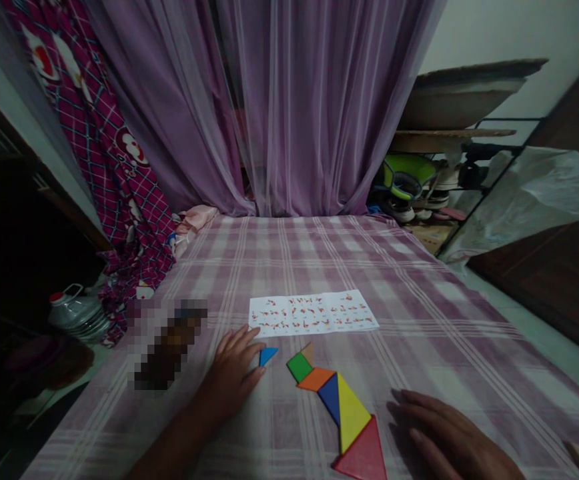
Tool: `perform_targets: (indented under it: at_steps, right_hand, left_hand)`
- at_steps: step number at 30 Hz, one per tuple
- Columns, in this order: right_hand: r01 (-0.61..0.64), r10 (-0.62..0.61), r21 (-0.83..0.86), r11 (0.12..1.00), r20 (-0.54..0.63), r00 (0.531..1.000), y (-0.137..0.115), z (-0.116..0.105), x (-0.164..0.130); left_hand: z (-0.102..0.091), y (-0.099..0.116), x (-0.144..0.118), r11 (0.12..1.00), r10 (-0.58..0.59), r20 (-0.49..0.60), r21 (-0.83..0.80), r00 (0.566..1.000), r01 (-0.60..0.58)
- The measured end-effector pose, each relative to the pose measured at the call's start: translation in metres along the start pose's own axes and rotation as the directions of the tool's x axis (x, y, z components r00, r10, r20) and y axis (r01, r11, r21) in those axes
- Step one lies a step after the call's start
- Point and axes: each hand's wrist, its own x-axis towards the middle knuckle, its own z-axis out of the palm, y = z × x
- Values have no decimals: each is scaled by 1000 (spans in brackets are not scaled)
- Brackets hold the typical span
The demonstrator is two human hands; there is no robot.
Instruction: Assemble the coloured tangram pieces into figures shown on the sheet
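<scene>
My left hand point(232, 375) lies palm down on the checked cloth, its fingertips touching a small blue triangle point(267, 355). Just right of it, tangram pieces form a joined figure: a tan piece point(309, 351), a green square point(299, 367), an orange parallelogram point(316, 379), a dark blue triangle point(330, 396), a yellow triangle point(351, 413) and a red triangle point(364, 455). My right hand point(449, 437) rests flat on the cloth to the right of the red and yellow pieces, fingers apart, holding nothing. A white sheet of printed figures point(312, 313) lies beyond the pieces.
The purple checked cloth point(319, 260) covers a bed-like surface under a purple net curtain point(289, 107). A blurred dark object point(167, 343) sits left of my left hand. A plastic jug point(77, 313) stands on the floor at left; cluttered shelves point(419, 187) are at back right.
</scene>
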Motion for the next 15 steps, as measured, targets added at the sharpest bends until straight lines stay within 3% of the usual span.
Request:
perform_targets:
  at_steps: [5,8,15]
  right_hand:
    - [-108,107,28,994,57,993,2,17,30]
    - [-139,138,34,990,32,990,5,32,37]
    - [-72,73,18,997,-67,995,7,39,39]
  left_hand:
    - [-1,2,-3,999,35,-27,2,999,-35]
    - [-3,5,-3,999,34,-26,11,999,-34]
    - [-2,6,-2,999,42,-35,18,999,-41]
